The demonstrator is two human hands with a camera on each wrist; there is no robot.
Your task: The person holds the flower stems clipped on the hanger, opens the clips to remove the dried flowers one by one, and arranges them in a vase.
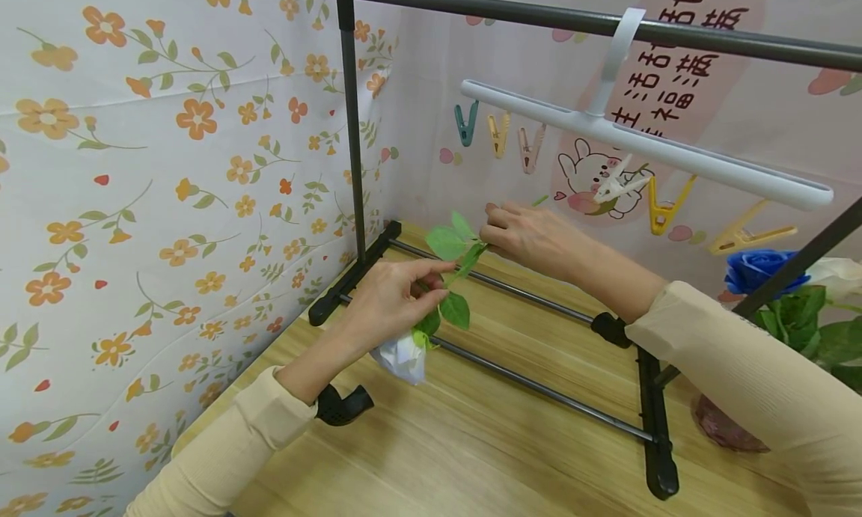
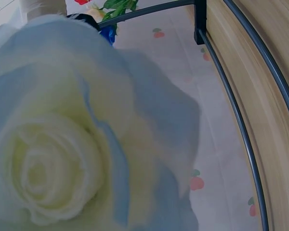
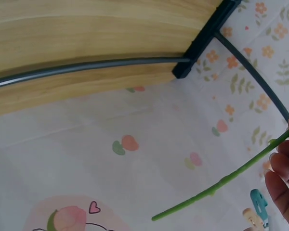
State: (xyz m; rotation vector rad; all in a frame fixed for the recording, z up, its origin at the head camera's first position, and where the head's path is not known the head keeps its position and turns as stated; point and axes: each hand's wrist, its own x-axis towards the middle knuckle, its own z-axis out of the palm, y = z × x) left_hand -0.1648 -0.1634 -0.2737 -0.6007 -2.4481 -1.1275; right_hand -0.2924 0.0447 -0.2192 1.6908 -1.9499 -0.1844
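Observation:
A white rose (image 1: pixel 404 358) hangs head down below my left hand (image 1: pixel 393 296), whose thumb and fingers pinch its green stem just past the bloom. Farther along the same stem, my right hand (image 1: pixel 528 233) grips it, with green leaves (image 1: pixel 447 242) between the two hands. The bloom (image 2: pixel 48 168) fills much of the left wrist view, pale yellow at its heart. In the right wrist view, the bare stem end (image 3: pixel 221 185) sticks out past the right fingers (image 3: pixel 282 190). Both hands are over the rack's base, below the hanger.
A dark metal rack (image 1: pixel 353 128) stands on the wooden table (image 1: pixel 471 457). From its top bar hangs a white hanger (image 1: pixel 646 143) with several coloured clips, including a yellow clip (image 1: pixel 663 206). At the right, a blue rose (image 1: pixel 761 271) rises from a pink glass vase (image 1: pixel 723 427), partly behind my sleeve.

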